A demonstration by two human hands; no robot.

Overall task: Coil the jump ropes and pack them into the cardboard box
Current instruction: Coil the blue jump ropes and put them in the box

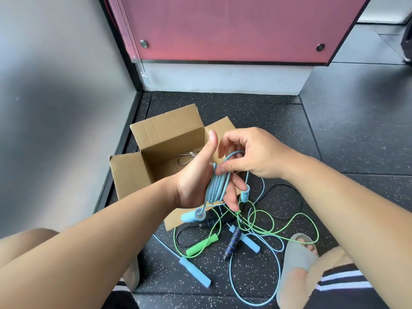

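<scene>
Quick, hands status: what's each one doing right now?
Left hand: open, fingers straight, blue rope coiled around them.
Right hand: closed, pinching the blue rope.

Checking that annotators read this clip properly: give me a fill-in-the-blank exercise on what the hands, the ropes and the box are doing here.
1. The left hand has the light blue jump rope cord wound around its ____.
2. The right hand pinches a loop of that cord; behind it, the brown cardboard box has its top flaps ____.
3. Loose on the speckled dark floor lie a black-handled rope, another light blue rope, and one with a foam handle coloured ____.

Missing words: fingers; open; green.
</scene>
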